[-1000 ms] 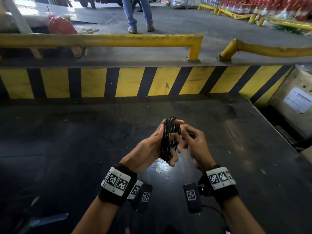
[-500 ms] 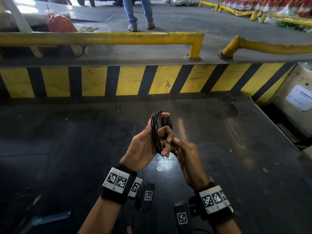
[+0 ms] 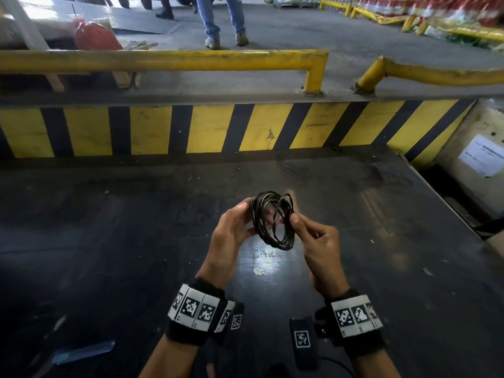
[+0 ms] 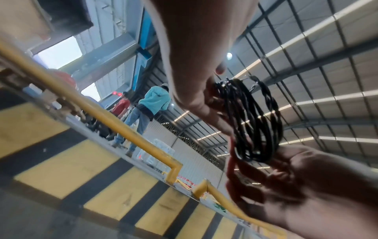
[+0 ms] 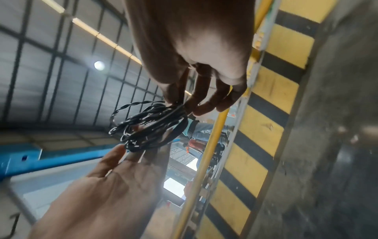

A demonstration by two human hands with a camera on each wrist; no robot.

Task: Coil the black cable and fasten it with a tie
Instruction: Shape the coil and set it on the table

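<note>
Since half a second ago the black cable has turned from an edge-on bundle, clamped in the left hand, to a spread ring of loops facing the head camera, and the right hand has come up from below it to its right side.

In the head view the coil hangs in the air between the two hands, above the dark floor in front of the yellow-and-black striped curb. The left hand touches the coil's left edge with its fingers nearly straight. The right hand pinches the right edge between thumb and forefinger, its other fingers curled in.

In the left wrist view the left hand's extended fingers lie against the side of the coil, and the right hand sits just below it, palm up. The picture is blurred.

In the right wrist view the right hand nips the strands of the cable at its fingertips. The left hand is spread flat below, its fingertips reaching the lowest loops. A yellow rail runs behind.
</note>
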